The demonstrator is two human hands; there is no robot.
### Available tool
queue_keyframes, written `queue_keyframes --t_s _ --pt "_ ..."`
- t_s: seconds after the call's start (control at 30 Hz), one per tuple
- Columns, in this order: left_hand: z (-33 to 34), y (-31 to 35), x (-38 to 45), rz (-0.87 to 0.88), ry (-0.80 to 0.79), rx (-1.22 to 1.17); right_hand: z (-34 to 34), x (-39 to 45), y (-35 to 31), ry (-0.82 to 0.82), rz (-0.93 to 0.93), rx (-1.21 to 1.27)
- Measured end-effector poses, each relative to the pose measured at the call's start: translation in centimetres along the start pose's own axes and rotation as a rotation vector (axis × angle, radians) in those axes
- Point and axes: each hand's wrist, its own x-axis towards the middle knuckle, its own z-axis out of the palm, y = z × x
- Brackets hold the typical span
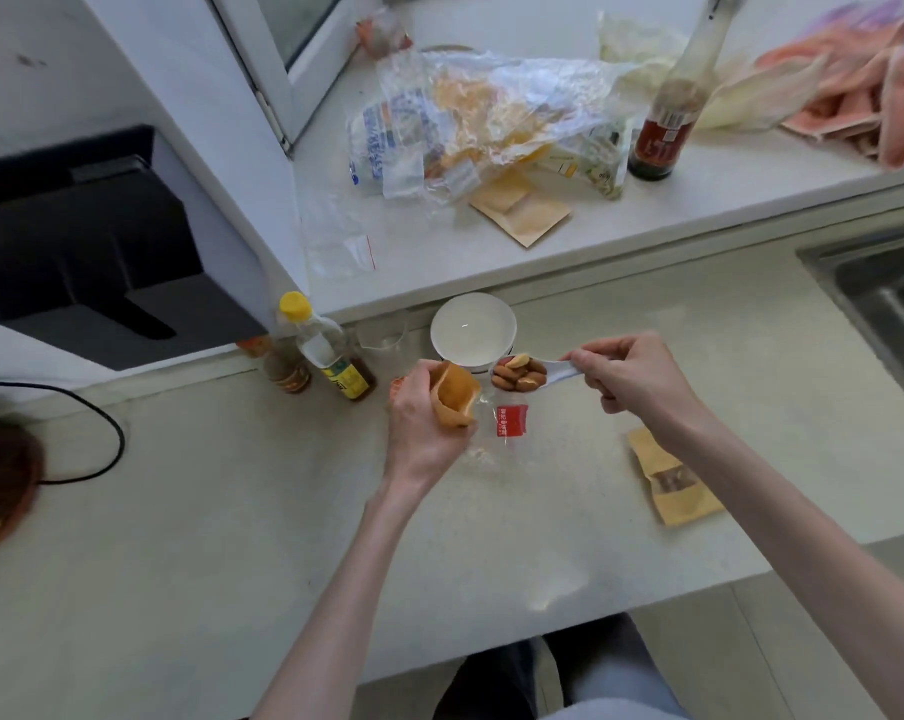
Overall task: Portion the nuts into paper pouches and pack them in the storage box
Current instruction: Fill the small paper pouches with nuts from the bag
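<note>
Here, nuts (520, 375) beside pouch (455, 394).

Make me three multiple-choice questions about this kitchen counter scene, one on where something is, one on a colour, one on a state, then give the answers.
1. Where is the bowl?
A. In the sink
B. On the counter just beyond the two hands
C. On the upper ledge

2. What colour is the cap of the bottle left of the bowl?
A. Yellow
B. Green
C. Black

3. What state is the pouch in the left hand?
A. Sealed flat
B. Torn in half
C. Held open, mouth toward the spoon

Answers:
1 B, it sits on the counter under the ledge edge.
2 A, the cap is bright yellow.
3 C, its mouth gapes beside the spoon of nuts held by the right hand.
</note>
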Motion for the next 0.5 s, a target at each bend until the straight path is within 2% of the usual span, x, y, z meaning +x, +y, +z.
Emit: queue_keyframes --t_s 0.3,0.5 --pt "-1.7 5.1 1.1 0.217 0.100 0.057 -0.7 -2.2 -7.3 -0.006 -0.165 -0.248" --pt "-3.6 8.3 1.3 0.290 0.142 0.051 -1.2 -3.1 -10.4 0.033 -0.228 -0.379"
